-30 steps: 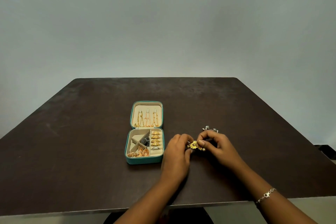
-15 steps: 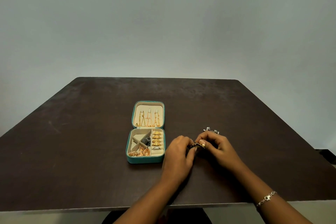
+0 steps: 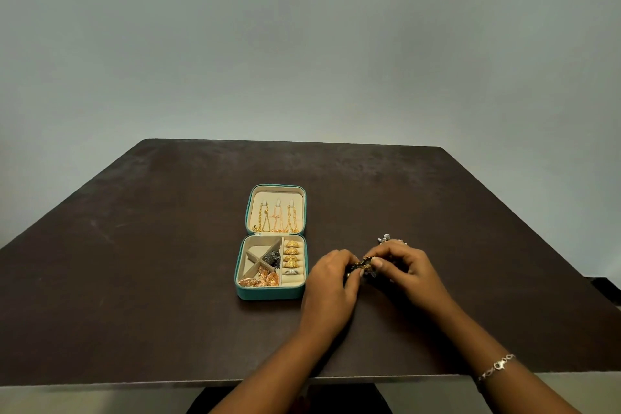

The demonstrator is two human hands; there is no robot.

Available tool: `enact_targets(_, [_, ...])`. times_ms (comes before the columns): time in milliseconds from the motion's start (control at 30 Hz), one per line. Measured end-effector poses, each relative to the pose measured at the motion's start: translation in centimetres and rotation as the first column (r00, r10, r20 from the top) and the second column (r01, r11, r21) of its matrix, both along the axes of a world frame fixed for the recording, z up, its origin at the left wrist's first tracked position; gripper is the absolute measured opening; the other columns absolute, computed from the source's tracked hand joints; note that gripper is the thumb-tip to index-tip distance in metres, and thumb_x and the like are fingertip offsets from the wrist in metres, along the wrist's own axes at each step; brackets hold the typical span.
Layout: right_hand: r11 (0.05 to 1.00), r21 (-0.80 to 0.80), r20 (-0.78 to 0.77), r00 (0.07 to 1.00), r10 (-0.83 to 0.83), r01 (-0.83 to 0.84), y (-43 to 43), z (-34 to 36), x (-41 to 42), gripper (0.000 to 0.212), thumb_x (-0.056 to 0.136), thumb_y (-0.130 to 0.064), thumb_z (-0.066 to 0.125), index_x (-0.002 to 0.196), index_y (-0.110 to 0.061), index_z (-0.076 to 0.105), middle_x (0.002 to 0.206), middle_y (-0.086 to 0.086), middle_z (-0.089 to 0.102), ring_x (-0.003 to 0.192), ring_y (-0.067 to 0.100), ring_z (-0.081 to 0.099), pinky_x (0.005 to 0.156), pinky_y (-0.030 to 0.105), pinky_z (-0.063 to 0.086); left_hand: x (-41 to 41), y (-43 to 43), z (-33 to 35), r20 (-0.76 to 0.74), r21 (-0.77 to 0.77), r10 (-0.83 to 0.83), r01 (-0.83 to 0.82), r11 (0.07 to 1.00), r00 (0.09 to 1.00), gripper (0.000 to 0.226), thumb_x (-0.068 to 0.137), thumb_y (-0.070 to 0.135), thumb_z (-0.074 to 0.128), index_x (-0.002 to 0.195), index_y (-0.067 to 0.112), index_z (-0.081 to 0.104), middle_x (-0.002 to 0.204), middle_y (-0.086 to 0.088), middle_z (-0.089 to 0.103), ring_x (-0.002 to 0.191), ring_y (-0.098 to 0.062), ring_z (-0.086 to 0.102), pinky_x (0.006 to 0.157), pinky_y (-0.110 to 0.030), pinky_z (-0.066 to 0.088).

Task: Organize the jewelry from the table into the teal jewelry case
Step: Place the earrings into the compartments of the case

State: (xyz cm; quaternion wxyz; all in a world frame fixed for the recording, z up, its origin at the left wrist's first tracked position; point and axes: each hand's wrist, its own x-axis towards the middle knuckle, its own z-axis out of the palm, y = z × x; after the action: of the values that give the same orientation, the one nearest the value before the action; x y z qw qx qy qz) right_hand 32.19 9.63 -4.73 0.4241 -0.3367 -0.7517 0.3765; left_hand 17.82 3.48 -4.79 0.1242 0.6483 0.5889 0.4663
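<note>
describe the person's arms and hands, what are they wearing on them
Both forearms are bare, with no sleeves in view. The left hand wears nothing that shows: no glove, watch or bracelet. The right hand is also ungloved, and its wrist carries a thin silver chain-link bracelet with a small clasp.

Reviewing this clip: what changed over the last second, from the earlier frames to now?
The gold ornament was turned between the fingertips: its bright gold face showed a second ago, and now it looks mostly dark and half hidden. The left hand and right hand still pinch it together, barely shifted. The teal jewelry case, its contents and the silver piece behind the right hand stayed put.
</note>
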Motion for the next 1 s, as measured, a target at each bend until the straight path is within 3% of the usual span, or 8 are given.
enact_targets(133, [1.0, 0.021, 0.032, 0.999, -0.002, 0.001, -0.2, 0.0, 0.1, 0.019, 0.077, -0.033, 0.059, 0.085, -0.018, 0.068, 0.083, -0.002, 0.068, 0.079, 0.018, 0.064, 0.074, 0.04, 0.051, 0.1, 0.0, -0.1, 0.06, -0.021, -0.018, 0.019, 1.0, 0.998, 0.007, 0.084, 0.011, 0.06, 0.084, 0.017, 0.055, 0.081, 0.003, 0.061, 0.076, -0.011, 0.054, 0.067, -0.027, 0.044])
enact_targets(233, [0.999, 0.008, -0.006, 0.999, -0.034, 0.034, -0.3, 0.1, 0.1, 0.009, 0.079, -0.021, 0.059, 0.082, -0.017, 0.066, 0.081, -0.002, 0.066, 0.076, 0.015, 0.061, 0.071, 0.032, 0.049, 0.1, 0.1, -0.2, 0.036, 0.001, -0.022, 0.022, 1.0, 0.999, 0.013, 0.081, 0.005, 0.058, 0.082, 0.017, 0.054, 0.083, 0.002, 0.059, 0.079, -0.012, 0.053, 0.07, -0.03, 0.044])
enact_targets(333, [0.996, 0.048, -0.011, 0.997, -0.079, 0.079, -0.4, 0.4, 0.1, 0.007, 0.077, -0.018, 0.058, 0.077, -0.018, 0.065, 0.084, -0.004, 0.061, 0.075, 0.01, 0.058, 0.068, 0.018, 0.045, 0.0, 0.1, -0.2, 0.037, 0.022, -0.019, 0.018, 1.0, 0.999, 0.02, 0.077, -0.003, 0.054, 0.078, 0.017, 0.053, 0.082, 0.002, 0.056, 0.078, -0.011, 0.051, 0.071, -0.028, 0.043])
enact_targets(533, [0.993, -0.088, -0.14, 0.986, -0.094, 0.082, -0.6, 0.7, 0.0, 0.007, 0.079, -0.013, 0.058, 0.079, -0.009, 0.063, 0.071, -0.005, 0.063, 0.069, 0.002, 0.057, 0.062, 0.014, 0.043, 0.0, 0.0, -0.3, 0.087, 0.029, -0.015, 0.012, 0.999, 0.996, 0.022, 0.077, 0.0, 0.054, 0.075, 0.021, 0.05, 0.079, 0.003, 0.058, 0.076, -0.01, 0.051, 0.069, -0.022, 0.039])
enact_targets(667, [0.98, -0.186, -0.213, 0.971, -0.106, 0.067, -0.6, 0.7, 0.2, 0.018, 0.086, 0.006, 0.053, 0.086, -0.008, 0.065, 0.077, 0.0, 0.062, 0.071, 0.007, 0.057, 0.063, 0.019, 0.047, -0.1, 0.0, -0.1, 0.132, -0.006, -0.025, 0.026, 1.0, 0.991, 0.024, 0.078, 0.001, 0.059, 0.075, 0.022, 0.051, 0.08, 0.006, 0.06, 0.076, -0.006, 0.052, 0.067, -0.014, 0.038])
enact_targets(800, [0.956, -0.29, -0.276, 0.954, -0.12, 0.037, -0.7, 1.0, 0.3, 0.017, 0.085, 0.009, 0.052, 0.087, -0.003, 0.064, 0.08, 0.005, 0.06, 0.058, 0.008, 0.058, 0.053, 0.018, 0.047, -0.1, 0.0, -0.2, 0.197, -0.013, -0.024, 0.027, 1.0, 0.98, 0.017, 0.079, 0.005, 0.064, 0.077, 0.018, 0.053, 0.08, 0.005, 0.063, 0.073, -0.007, 0.055, 0.065, -0.017, 0.041])
enact_targets(900, [0.928, -0.371, -0.36, 0.924, -0.129, -0.015, -0.7, 1.2, 0.3, 0.011, 0.081, 0.012, 0.054, 0.084, 0.001, 0.056, 0.073, 0.012, 0.057, 0.055, 0.014, 0.062, 0.049, 0.02, 0.049, -0.2, -0.1, -0.1, 0.222, -0.015, -0.033, 0.038, 0.999, 0.975, 0.016, 0.081, 0.002, 0.061, 0.081, 0.016, 0.053, 0.08, 0.006, 0.063, 0.077, -0.008, 0.056, 0.063, -0.01, 0.039])
enact_targets(1000, [0.914, -0.402, -0.401, 0.907, -0.13, -0.047, -0.7, 1.3, 0.4, 0.012, 0.08, 0.014, 0.053, 0.083, 0.002, 0.051, 0.073, 0.017, 0.056, 0.056, 0.019, 0.064, 0.048, 0.021, 0.051, -0.3, -0.3, 0.2, 0.239, -0.009, -0.068, 0.072, 0.997, 0.969, 0.022, 0.084, 0.001, 0.058, 0.096, 0.02, 0.056, 0.085, 0.013, 0.061, 0.085, -0.004, 0.058, 0.07, -0.011, 0.045])
